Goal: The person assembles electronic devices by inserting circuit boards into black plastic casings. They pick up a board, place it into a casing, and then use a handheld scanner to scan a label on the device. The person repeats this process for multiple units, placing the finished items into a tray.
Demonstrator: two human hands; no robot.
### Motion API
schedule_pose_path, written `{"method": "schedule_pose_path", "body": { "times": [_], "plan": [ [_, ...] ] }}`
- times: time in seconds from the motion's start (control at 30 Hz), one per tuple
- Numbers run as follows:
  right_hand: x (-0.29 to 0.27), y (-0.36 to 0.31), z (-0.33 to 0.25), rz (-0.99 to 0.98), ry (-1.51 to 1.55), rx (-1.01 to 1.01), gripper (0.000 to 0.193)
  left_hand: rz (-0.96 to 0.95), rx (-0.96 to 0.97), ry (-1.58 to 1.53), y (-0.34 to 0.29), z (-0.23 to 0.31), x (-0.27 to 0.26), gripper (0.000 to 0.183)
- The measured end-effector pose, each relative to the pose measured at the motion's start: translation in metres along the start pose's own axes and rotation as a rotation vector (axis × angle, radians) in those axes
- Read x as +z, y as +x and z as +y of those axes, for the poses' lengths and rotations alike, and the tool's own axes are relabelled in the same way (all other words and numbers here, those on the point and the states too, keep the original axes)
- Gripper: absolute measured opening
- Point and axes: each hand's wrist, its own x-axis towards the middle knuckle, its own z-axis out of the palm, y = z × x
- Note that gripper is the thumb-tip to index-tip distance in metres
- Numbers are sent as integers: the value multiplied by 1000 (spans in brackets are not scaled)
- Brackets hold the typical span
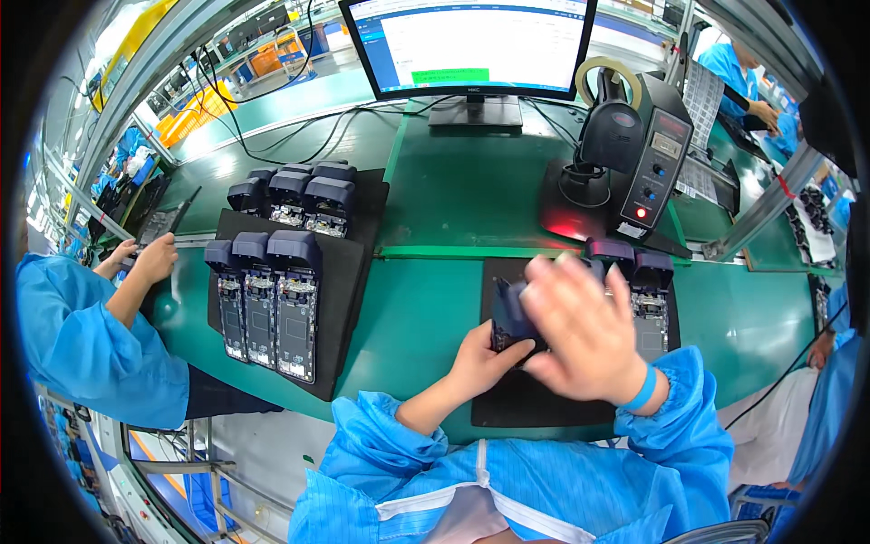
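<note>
Pointing unclearly — dark device (510, 313), axis hidden

Blue smock (580, 476), seemingly fine-striped; white trim (482, 462); blue right wristband (644, 388).

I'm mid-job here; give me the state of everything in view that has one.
Left hand: closed on the dark device
Dark device: held, partly hidden; working state unclear
Right hand: open, motion-blurred, over the device; contact unclear
Front-left devices: three in a row, circuitry exposed
Monitor: on
Scanner: upright, red glow beneath
Control box: red light lit
</note>
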Motion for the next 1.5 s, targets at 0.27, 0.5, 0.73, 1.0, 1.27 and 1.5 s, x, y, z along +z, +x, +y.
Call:
{"method": "schedule_pose_path", "body": {
  "times": [0.27,0.5,0.73,1.0,1.27,1.5],
  "plan": [
    [-17,-75,185,766,337,954,25,10,-58,-172,4,2,8,29],
    [7,-98,245,772,636,1384,35,104,-37,-110,6,1,6,28],
    [20,-77,244,814,649,1297,42,102,-51,-135,4,1,5,27],
    [25,-90,267,789,640,1342,39,6,-85,-172,4,2,4,29],
    [21,-80,259,742,645,1339,38,-18,-106,-121,1,4,1,31],
    [22,-83,266,751,657,1344,33,-34,-47,-96,0,6,4,30]
  ]
}}
